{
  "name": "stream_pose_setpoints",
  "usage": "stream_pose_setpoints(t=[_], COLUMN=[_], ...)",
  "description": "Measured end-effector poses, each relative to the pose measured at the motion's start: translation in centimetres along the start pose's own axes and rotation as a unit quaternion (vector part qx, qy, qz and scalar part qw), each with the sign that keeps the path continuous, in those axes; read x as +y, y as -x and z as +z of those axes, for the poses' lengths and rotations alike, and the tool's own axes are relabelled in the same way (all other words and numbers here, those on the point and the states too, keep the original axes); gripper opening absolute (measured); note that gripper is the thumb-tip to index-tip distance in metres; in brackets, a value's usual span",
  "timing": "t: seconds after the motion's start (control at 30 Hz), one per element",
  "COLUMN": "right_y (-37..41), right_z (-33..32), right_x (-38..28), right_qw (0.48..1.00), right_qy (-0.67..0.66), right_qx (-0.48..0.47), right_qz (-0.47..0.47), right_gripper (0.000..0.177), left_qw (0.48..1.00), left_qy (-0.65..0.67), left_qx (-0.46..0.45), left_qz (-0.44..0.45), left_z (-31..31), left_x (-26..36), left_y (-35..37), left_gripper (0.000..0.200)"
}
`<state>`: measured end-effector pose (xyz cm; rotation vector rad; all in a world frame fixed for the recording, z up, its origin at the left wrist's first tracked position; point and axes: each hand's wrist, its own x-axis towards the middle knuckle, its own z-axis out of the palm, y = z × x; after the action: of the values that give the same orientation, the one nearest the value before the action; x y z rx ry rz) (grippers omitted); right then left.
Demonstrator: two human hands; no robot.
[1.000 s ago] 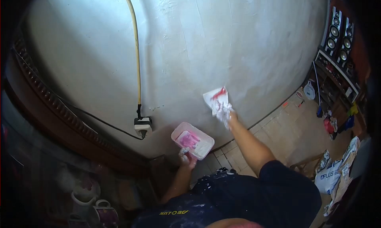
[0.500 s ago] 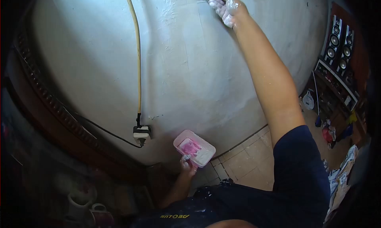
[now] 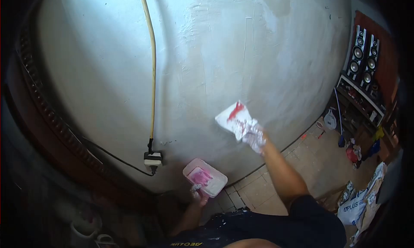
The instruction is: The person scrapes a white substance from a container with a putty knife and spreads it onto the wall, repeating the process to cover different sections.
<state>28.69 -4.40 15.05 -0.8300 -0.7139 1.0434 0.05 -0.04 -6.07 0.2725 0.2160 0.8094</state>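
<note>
A white-smeared putty scraper with a red patch (image 3: 233, 117) is gripped in my right hand (image 3: 255, 138), whose fingers are coated in white paste. It hangs in front of the pale wall (image 3: 181, 88), at mid-height. Lower down, my left hand (image 3: 198, 193) holds the near edge of a pink rectangular tub (image 3: 219, 177) with white paste and a pink area inside. Fresh smears and thin ridges of paste show on the upper wall.
A yellowish cable (image 3: 153, 75) runs down the wall to a socket block (image 3: 153, 161). Dark carved furniture (image 3: 47, 105) lines the left. Speakers (image 3: 357, 53), a shelf unit (image 3: 362, 95) and an APLUS bag (image 3: 353, 208) stand at the right, over floor tiles (image 3: 261, 189).
My right hand has come down from the top of the wall with the scraper, which now shows fully. The tub stays in my left hand. The view has shifted slightly.
</note>
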Motion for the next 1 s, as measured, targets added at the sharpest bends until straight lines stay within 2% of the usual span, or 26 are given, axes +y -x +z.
stream_pose_setpoints(t=[0.03, 0.07, 0.13, 0.17, 0.2, 0.27, 0.3, 0.33, 0.37, 0.4, 0.43, 0.47, 0.5, 0.53, 0.57, 0.6, 0.63, 0.67, 0.7, 0.8, 0.87, 0.9, 0.93, 0.97, 1.0], right_y=[-0.8, -2.2, -7.7, -9.7, -11.2, -14.3, -15.5, -17.5, -15.8, -15.3, -13.4, -11.3, -11.7, -6.2, -3.4, -1.9, 0.5, 1.9, 3.8, 3.3, 0.4, -1.6, -2.5, -4.8, -6.1], right_z=[3.4, 6.4, 9.4, 11.0, 12.9, 13.8, 12.3, 8.6, 7.6, 3.7, 1.8, -1.4, -10.5, -5.6, -8.2, -9.3, -9.6, -9.8, -7.8, -5.9, -0.4, 1.5, 5.0, 7.2, 11.4], right_x=[-5.3, -10.6, -18.9, -22.7, -25.9, -27.9, -26.5, -23.7, -19.5, -14.3, -9.0, -3.1, 5.5, 6.7, 10.9, 14.6, 16.5, 17.5, 16.8, 12.9, 3.4, -0.7, -5.9, -10.5, -14.9], right_qw=[0.995, 0.994, 0.959, 0.956, 0.946, 0.95, 0.956, 0.956, 0.954, 0.969, 0.965, 0.975, 0.95, 0.941, 0.983, 0.967, 0.973, 0.955, 0.968, 0.977, 0.987, 0.987, 0.979, 0.971, 0.969], right_qy=[0.0, 0.004, 0.022, 0.003, 0.002, -0.007, 0.001, -0.053, -0.05, -0.11, -0.117, -0.172, -0.297, -0.304, -0.141, -0.138, -0.096, -0.227, -0.172, -0.181, -0.137, -0.101, -0.025, -0.069, -0.026], right_qx=[-0.023, 0.034, -0.02, -0.002, -0.031, 0.014, 0.025, -0.011, 0.083, 0.087, 0.169, 0.095, -0.076, 0.144, 0.118, 0.215, 0.204, 0.173, 0.168, 0.109, 0.075, 0.066, 0.017, -0.104, -0.008], right_qz=[-0.094, -0.1, -0.281, -0.294, -0.322, -0.313, -0.294, -0.288, -0.285, -0.203, -0.162, -0.1, -0.06, -0.02, -0.023, 0.019, 0.045, 0.08, 0.072, 0.022, -0.038, -0.102, -0.202, -0.206, -0.246], right_gripper=[0.04, 0.035, 0.022, 0.02, 0.018, 0.017, 0.018, 0.018, 0.019, 0.021, 0.036, 0.035, 0.035, 0.033, 0.032, 0.026, 0.022, 0.023, 0.024, 0.027, 0.029, 0.027, 0.033, 0.032, 0.03], left_qw=[1.0, 0.999, 0.999, 0.999, 0.999, 0.999, 0.999, 0.999, 1.0, 1.0, 1.0, 1.0, 0.999, 0.999, 1.0, 1.0, 0.999, 0.999, 0.999, 1.0, 1.0, 0.999, 0.999, 0.998, 0.998], left_qy=[-0.011, -0.024, 0.001, -0.007, -0.015, 0.009, 0.009, 0.009, -0.004, -0.005, -0.005, -0.003, 0.014, 0.016, 0.001, -0.014, -0.028, -0.029, -0.028, -0.027, -0.027, -0.025, -0.025, -0.036, -0.035], left_qx=[0.007, 0.016, -0.007, -0.007, -0.006, 0.001, -0.01, -0.02, -0.015, -0.009, -0.003, 0.0, -0.005, -0.003, -0.002, 0.0, 0.0, 0.002, 0.005, 0.009, 0.007, 0.013, 0.02, 0.048, 0.045], left_qz=[-0.013, -0.025, -0.043, -0.041, -0.038, -0.049, -0.04, -0.032, -0.016, -0.018, -0.021, -0.022, -0.029, -0.03, -0.028, -0.027, -0.025, -0.024, -0.017, -0.009, -0.009, -0.016, -0.024, -0.018, -0.018], left_z=[0.1, 0.0, -1.9, -1.8, -1.9, -2.6, -1.8, -1.1, -0.6, -0.6, -0.8, -1.1, -2.3, -1.8, -0.4, 0.4, -1.1, -0.9, -0.8, -0.6, -0.8, -1.0, -1.1, 0.0, 0.6], left_x=[0.0, 0.0, -0.3, -0.6, -0.8, -0.9, -0.9, -0.7, -0.6, -0.3, -0.1, 0.0, 0.0, 0.3, 0.8, 1.0, 1.1, 1.1, 1.1, 0.9, 0.6, 0.4, 0.4, 0.5, 0.4], left_y=[0.0, 0.1, -0.6, -0.8, -0.9, -0.6, -0.7, -0.7, -0.4, -0.3, -0.3, -0.3, -0.6, -0.1, 0.2, 0.4, 0.0, 0.0, 0.1, -0.4, -0.7, -0.7, -0.8, -0.5, -0.7], left_gripper=[0.053, 0.052, 0.049, 0.048, 0.047, 0.047, 0.047, 0.047, 0.047, 0.047, 0.048, 0.049, 0.054, 0.054, 0.056, 0.058, 0.059, 0.059, 0.058, 0.056, 0.055, 0.054, 0.053, 0.052, 0.052])
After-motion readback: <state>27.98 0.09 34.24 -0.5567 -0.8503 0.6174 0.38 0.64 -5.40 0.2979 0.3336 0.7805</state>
